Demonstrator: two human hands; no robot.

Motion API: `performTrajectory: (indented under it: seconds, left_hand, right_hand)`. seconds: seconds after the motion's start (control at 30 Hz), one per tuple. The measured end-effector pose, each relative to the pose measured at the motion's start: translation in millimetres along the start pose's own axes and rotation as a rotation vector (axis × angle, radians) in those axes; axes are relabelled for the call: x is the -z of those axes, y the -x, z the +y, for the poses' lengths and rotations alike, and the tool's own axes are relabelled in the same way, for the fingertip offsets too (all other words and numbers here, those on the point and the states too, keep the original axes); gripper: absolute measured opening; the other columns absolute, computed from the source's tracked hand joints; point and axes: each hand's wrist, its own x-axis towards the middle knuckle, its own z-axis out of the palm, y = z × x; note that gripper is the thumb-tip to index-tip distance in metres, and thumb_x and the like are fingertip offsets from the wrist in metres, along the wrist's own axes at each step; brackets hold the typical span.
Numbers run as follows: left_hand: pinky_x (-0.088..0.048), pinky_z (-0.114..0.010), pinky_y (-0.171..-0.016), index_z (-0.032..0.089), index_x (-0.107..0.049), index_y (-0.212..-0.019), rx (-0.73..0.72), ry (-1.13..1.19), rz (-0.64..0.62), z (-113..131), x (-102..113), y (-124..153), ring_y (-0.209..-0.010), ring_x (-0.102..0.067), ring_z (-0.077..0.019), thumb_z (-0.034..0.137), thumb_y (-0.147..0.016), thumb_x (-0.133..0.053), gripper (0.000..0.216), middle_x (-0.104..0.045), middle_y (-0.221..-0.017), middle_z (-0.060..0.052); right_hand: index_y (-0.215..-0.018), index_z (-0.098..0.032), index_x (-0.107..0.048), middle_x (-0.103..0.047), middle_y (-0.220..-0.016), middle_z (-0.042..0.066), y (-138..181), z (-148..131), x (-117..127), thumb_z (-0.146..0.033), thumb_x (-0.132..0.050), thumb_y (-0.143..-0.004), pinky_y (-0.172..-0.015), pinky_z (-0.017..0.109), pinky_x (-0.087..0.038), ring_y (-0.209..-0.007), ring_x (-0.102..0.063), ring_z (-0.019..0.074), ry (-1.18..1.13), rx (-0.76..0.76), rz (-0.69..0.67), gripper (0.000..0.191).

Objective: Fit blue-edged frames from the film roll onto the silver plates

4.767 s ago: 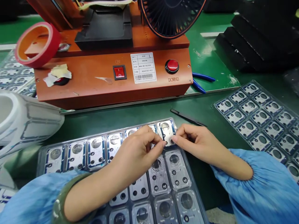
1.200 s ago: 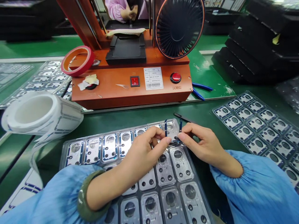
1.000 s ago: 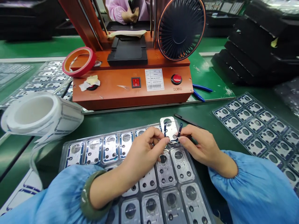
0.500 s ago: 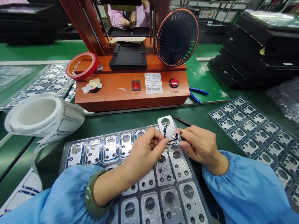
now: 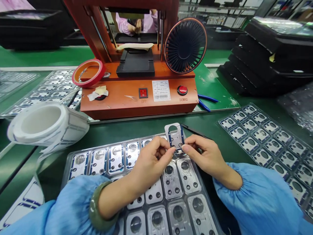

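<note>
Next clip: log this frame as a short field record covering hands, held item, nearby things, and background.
left hand: pinches the lower left edge of the small metal plate
right hand: pinches the plate's lower right edge
plate: upright, lifted above the clear tray
tray: rows of similar plates in pockets
behind hands: black tweezers on the green mat
machine: orange press with small fan
left side: label roll, red tape roll
background: another person's hands
</note>
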Motion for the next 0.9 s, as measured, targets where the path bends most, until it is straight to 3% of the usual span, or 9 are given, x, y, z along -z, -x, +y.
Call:
performTrajectory:
  seconds: [0.17, 0.3, 0.47, 0.9]
  left_hand:
    - [-0.041, -0.019, -0.054, 0.020, -0.048, -0.080, -0.217, -0.177, 0.020, -5.9, 3.4, 1.7, -0.059, -0.048, -0.0073, 0.019, -0.087, -0.057, 0.011, -0.049, -0.070, 0.005]
    - [-0.042, -0.018, -0.056, 0.019, -0.048, -0.080, -0.445, -0.354, 0.081, -3.9, 5.3, 1.5, -0.063, -0.050, -0.0080, 0.015, -0.087, -0.059, 0.013, -0.052, -0.071, 0.004]
    - [-0.045, -0.020, -0.060, 0.019, -0.048, -0.085, -0.584, -0.441, 0.094, 1.1, 5.4, 1.0, -0.068, -0.055, -0.0098, 0.010, -0.087, -0.057, 0.013, -0.057, -0.077, 0.001]
    - [-0.045, -0.018, -0.058, 0.019, -0.046, -0.085, -0.604, -0.454, 0.083, 0.8, 4.7, 1.0, -0.066, -0.053, -0.0086, 0.007, -0.085, -0.058, 0.017, -0.055, -0.076, 0.002]
  right_hand:
    - [-0.072, -0.019, -0.058, -0.051, -0.060, -0.006, -0.5, 0.1, -2.4, -0.028, -0.061, -0.087, -0.047, 0.019, -0.035, -0.051, -0.044, 0.0073, -0.056, -0.085, -0.061, 0.018]
    - [-0.073, -0.019, -0.058, -0.052, -0.063, -0.004, 0.4, -0.3, -1.7, -0.029, -0.059, -0.089, -0.050, 0.020, -0.036, -0.054, -0.046, 0.0082, -0.051, -0.056, -0.092, 0.019]
    - [-0.073, -0.018, -0.057, -0.055, -0.066, -0.003, 0.1, -0.6, -2.1, -0.028, -0.060, -0.089, -0.051, 0.020, -0.039, -0.055, -0.049, 0.0089, -0.055, 0.022, -0.072, 0.019]
    - [-0.069, -0.018, -0.058, -0.059, -0.064, -0.001, 0.0, -2.9, -2.7, -0.025, -0.054, -0.091, -0.055, 0.022, -0.041, -0.058, -0.053, 0.0104, -0.093, 0.063, -0.038, 0.024]
